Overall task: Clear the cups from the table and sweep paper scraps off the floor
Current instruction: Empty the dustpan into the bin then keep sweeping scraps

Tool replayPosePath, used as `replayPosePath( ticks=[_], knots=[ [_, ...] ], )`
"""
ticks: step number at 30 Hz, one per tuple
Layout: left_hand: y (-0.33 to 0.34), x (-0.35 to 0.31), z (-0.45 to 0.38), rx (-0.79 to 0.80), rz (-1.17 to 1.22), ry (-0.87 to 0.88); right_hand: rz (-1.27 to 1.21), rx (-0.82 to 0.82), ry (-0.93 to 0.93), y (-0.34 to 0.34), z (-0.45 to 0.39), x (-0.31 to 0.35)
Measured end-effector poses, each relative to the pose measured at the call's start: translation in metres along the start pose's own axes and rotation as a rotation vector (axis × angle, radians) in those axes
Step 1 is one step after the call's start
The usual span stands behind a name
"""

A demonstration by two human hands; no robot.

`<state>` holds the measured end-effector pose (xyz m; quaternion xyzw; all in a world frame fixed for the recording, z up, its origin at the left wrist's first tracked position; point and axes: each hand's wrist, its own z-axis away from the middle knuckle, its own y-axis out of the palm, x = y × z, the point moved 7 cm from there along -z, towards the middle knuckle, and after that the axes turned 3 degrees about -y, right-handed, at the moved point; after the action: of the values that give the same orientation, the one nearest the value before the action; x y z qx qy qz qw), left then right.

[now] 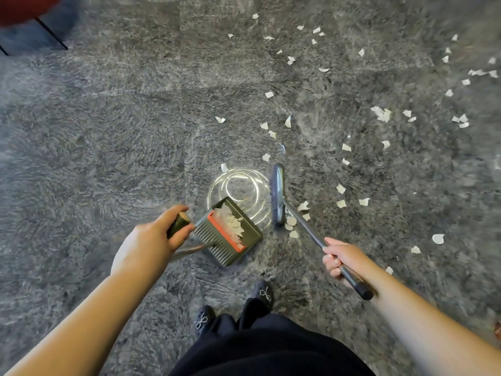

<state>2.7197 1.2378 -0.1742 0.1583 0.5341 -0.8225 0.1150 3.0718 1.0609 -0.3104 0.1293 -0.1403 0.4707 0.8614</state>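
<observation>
**Sweep in progress, pan partly loaded**

Left hand (151,240) curled round dustpan handle (177,222); right hand (340,260) grips broom shaft (309,232). Dustpan (230,232) holds some paper scraps (292,225); more beside the broom head (278,195), many scattered right. Judgement: shaggy carpet (108,145) snags paper, so short strokes, pan lip pressed flat.

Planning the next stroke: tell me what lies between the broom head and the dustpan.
Nothing visible. Between the broom head and the dustpan is only bare carpet with a light glare. Nearby scraps lie on the head's far side.
</observation>
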Motion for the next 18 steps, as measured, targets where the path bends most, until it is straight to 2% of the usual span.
replayPosePath(
  ticks=[6,18],
  knots=[
    [0.027,-0.048,-0.018,0.086,-0.135,0.111,0.033,-0.021,-0.074,-0.003,0.019,0.003],
    [0.078,-0.154,-0.064,0.148,-0.331,0.408,-0.043,-0.189,-0.1,-0.076,0.029,0.006]
  ],
)
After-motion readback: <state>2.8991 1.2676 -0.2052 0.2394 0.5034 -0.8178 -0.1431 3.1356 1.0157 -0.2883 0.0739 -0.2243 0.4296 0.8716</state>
